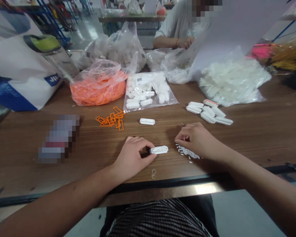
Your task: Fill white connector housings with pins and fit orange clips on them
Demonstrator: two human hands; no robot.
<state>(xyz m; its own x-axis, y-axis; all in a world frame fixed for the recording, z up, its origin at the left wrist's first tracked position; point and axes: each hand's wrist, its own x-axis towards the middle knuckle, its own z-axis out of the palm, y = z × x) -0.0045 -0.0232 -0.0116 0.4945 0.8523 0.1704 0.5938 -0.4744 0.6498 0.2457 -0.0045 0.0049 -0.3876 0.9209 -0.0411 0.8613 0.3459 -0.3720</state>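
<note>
Between thumb and forefinger, my left hand (pixel 135 156) grips the left end of a white plastic connector housing (pixel 159 150) with rows of small holes facing up. To its right, my right hand (pixel 196 138) is closed in a pinch over a scatter of tiny white plastic pieces (pixel 187 152). A thin pointed thing (pixel 183 124) sticks out past its fingers; what the fingertips hold is too small to make out. Another white housing (pixel 147 121) lies beyond my left hand. Several more white housings (pixel 208 114) lie in a group beyond my right hand, one with an orange edge.
Loose orange frames (pixel 110 119) lie left of centre, before a bag of orange pieces (pixel 98 89). Behind are a bag of white housings (pixel 148 92) and a bag of pale parts (pixel 233 79). A blurred-out object (pixel 58 138) lies left. Across the table sits a person (pixel 175 29).
</note>
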